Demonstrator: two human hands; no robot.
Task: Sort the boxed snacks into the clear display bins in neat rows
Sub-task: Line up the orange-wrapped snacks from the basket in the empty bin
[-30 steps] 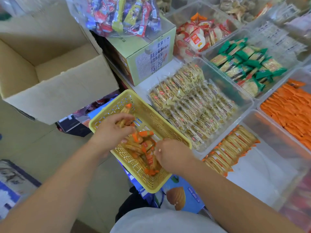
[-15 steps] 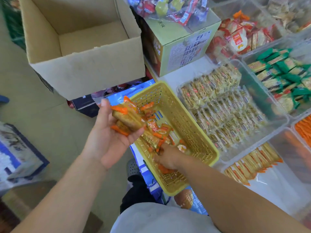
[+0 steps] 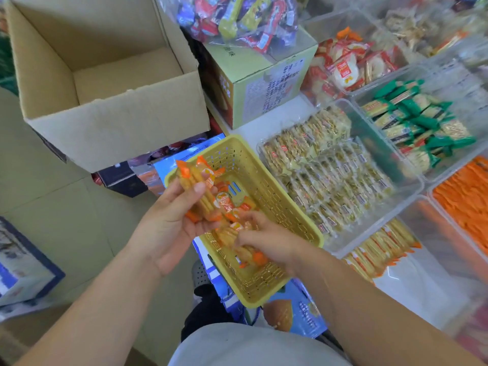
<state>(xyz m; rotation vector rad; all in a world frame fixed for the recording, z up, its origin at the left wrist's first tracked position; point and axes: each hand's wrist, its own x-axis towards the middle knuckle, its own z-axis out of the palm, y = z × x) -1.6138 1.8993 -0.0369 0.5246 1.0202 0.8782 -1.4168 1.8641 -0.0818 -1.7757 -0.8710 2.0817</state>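
Note:
A yellow perforated basket (image 3: 274, 196) sits in front of me, holding several orange-ended cracker packs (image 3: 232, 207). My left hand (image 3: 169, 223) holds a stack of these packs (image 3: 196, 180) above the basket's near-left rim, thumb across them. My right hand (image 3: 266, 239) reaches down into the basket, fingers curled around more packs (image 3: 250, 256) near its bottom. To the right, a clear bin (image 3: 412, 276) holds one neat row of the same orange-ended packs (image 3: 380, 247) along its far side.
An open cardboard box (image 3: 105, 83) stands at the upper left. A green carton (image 3: 264, 88) carries a bag of mixed snacks (image 3: 237, 19). Other clear bins hold yellow packs (image 3: 327, 165), green packs (image 3: 422, 122), red-white packs (image 3: 351, 64) and orange packs (image 3: 467, 196). Blue boxes (image 3: 298, 310) lie under the basket.
My left hand has lifted a stack of packs out of the basket and holds it higher. My right hand stays in the basket, gathering packs. The view has shifted left.

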